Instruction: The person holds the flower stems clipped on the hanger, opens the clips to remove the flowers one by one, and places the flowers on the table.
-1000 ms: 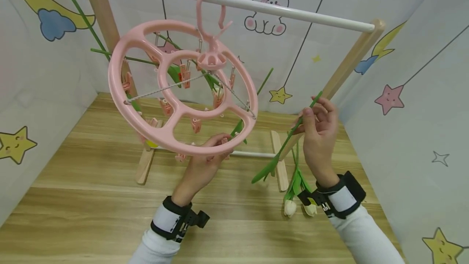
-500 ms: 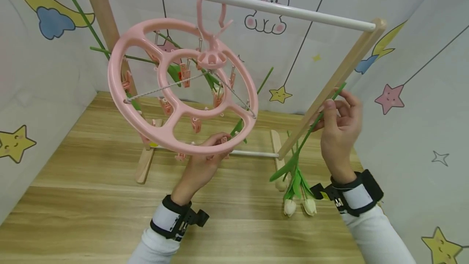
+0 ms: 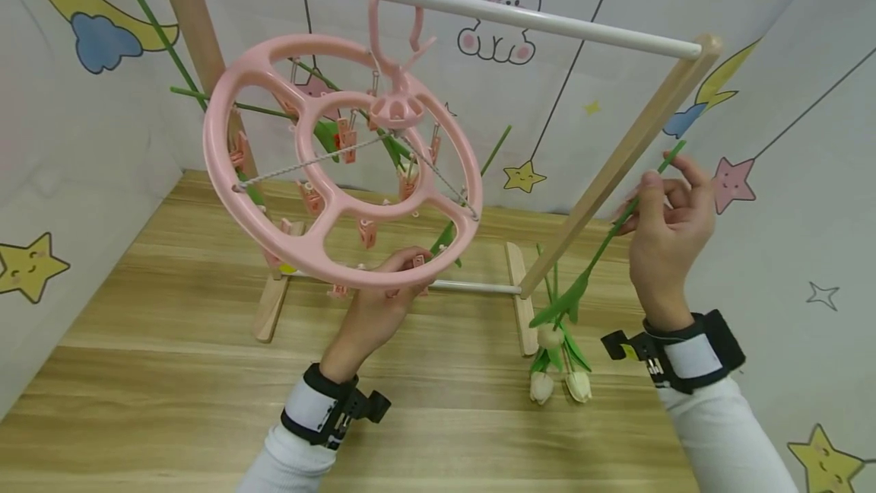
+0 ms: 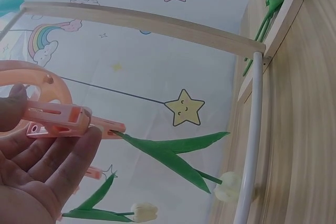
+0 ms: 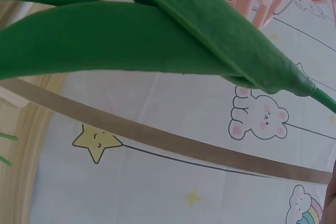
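Note:
A round pink clip hanger (image 3: 216, 135) hangs by its hook from the white rail. At the hanger's near rim, my left hand (image 3: 383, 303) pinches a pink clothespin (image 4: 58, 116) between thumb and fingers. My right hand (image 3: 674, 242), out to the right of the stand, pinches an artificial white tulip by its green stem (image 3: 602, 246). That tulip's bloom (image 3: 550, 335) points down, and its leaves (image 5: 131, 35) fill much of the right wrist view. White tulips, one with its bloom (image 4: 144, 212) visible in the left wrist view, hang around the hanger.
The stand has a white top rail (image 3: 547, 25), wooden posts (image 3: 616, 166) and a lower white bar (image 3: 475, 288). Two white tulips (image 3: 578, 386) lie on the wooden table (image 3: 445, 432) by the right foot (image 3: 522, 310). Cartoon-printed walls (image 3: 787, 265) close in the sides and back.
My right hand has moved right with the tulip, past the right post, so its bloom now shows above the two lying tulips. The left hand and hanger have stayed in place.

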Motion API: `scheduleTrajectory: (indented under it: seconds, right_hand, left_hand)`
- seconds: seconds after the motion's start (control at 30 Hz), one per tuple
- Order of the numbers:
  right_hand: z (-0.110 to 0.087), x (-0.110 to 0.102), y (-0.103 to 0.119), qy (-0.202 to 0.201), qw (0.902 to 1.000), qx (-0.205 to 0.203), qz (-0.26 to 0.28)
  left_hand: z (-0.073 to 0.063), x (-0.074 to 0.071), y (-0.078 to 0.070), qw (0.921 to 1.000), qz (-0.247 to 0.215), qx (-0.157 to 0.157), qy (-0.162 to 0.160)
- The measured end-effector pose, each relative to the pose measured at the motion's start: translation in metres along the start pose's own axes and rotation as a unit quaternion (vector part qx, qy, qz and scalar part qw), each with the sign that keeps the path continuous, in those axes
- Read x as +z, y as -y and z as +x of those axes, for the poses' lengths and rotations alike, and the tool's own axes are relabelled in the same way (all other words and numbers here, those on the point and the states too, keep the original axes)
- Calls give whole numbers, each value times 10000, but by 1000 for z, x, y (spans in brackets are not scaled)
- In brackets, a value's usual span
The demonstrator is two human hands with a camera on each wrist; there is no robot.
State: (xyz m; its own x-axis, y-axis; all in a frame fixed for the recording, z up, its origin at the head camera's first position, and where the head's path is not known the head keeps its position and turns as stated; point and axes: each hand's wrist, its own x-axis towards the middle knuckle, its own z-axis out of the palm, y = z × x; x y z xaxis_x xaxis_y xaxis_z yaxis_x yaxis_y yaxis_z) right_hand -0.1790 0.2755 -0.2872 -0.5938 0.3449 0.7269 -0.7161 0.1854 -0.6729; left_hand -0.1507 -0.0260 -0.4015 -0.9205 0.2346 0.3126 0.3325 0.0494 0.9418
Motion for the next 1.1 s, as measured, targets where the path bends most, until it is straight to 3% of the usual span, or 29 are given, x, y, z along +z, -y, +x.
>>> scheduleTrajectory:
  seconds: [0.33, 0.5, 0.83, 1.1]
  right_hand:
    - [17, -18, -5, -460, 9977, 238, -439]
    - [26, -28, -14, -480, 9912, 161, -1219]
    - [41, -41, -37, -202, 9622, 52, -2715]
    - [53, -40, -55, 35, 9347, -390, -3532]
  left_hand:
    - [0, 0, 1, 10000, -2, -37, -1]
    - [0, 1, 2, 10000, -80, -51, -18]
    - [-1, -1, 1, 9999, -83, -63, -86]
    - [-2, -1, 2, 9999, -20, 34, -141]
